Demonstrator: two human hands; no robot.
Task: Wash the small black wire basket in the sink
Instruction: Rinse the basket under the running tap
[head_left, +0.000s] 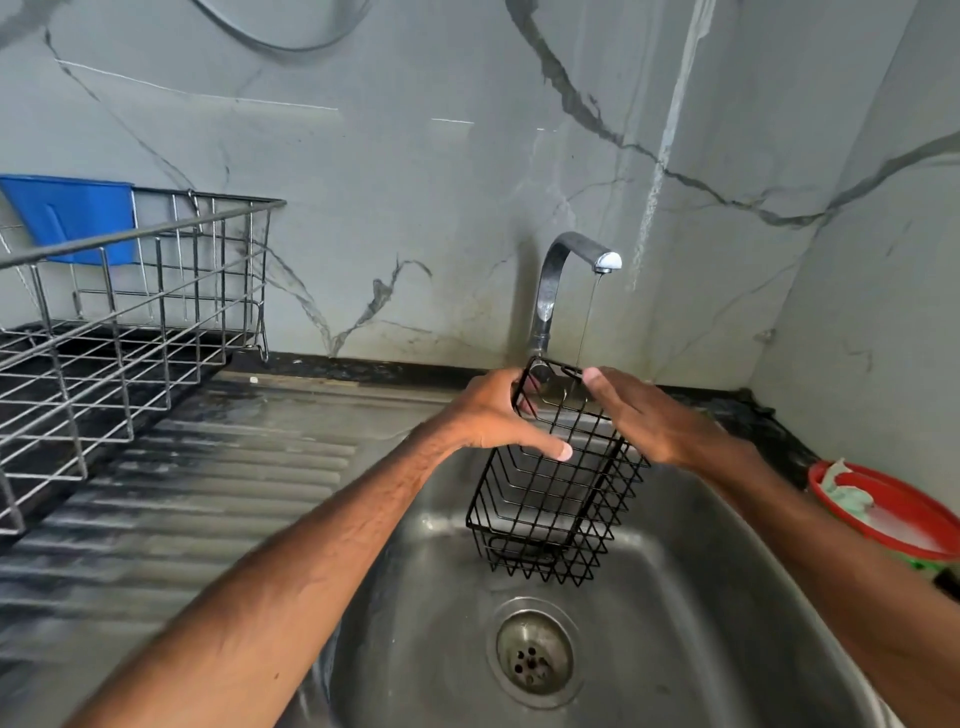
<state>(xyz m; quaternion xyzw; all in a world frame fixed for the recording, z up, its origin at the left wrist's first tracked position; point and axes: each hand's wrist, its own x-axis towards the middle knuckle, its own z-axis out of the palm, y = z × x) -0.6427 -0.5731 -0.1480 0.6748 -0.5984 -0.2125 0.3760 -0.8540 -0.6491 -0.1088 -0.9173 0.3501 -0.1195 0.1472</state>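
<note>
The small black wire basket (545, 499) hangs tilted above the steel sink (675, 597), its open end up near the tap. My left hand (493, 415) grips its left upper rim, thumb stretched across the front wires. My right hand (639, 415) holds the right upper side, fingers laid along the wires. A thin stream of water falls from the tap (561, 270) onto the basket's top edge between my hands. The drain (535, 652) lies below the basket.
A steel dish rack (130, 332) with a blue plastic piece (72, 213) stands on the ribbed drainboard (182, 493) at left. A red bowl (893, 514) holding a green cloth and suds sits on the counter at right. Marble wall behind.
</note>
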